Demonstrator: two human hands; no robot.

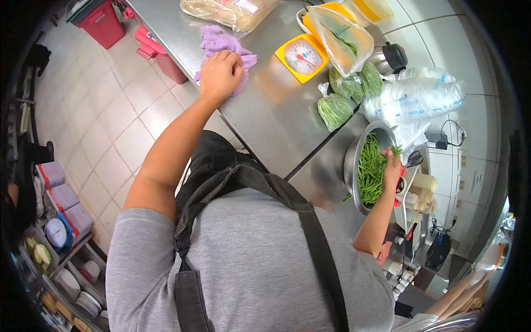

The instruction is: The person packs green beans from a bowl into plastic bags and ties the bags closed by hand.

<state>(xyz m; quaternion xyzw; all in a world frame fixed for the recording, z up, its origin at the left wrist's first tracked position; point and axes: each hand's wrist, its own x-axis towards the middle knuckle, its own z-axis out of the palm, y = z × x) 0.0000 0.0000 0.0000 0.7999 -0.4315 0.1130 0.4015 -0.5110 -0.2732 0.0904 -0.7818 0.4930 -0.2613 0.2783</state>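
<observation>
My left hand [221, 72] rests on a crumpled purple cloth [213, 41] near the left edge of the steel counter, its fingers curled over the fabric. Over on the right, a steel bowl [349, 166] holds a heap of cut green beans [369, 171]. My right hand [391, 166] is at the bowl's right rim, closed around a small bunch of green beans whose ends stick out past the fingers. A yellow kitchen scale [302, 57] stands between the cloth and several filled bags of green beans [334, 110].
A clear bag with a few greens [347, 47] leans beside the scale. A roll of plastic bags [415, 99] lies against the tiled wall. Red bins [160, 55] stand on the floor left of the counter. At lower right, another person's arms [456, 296] reach in.
</observation>
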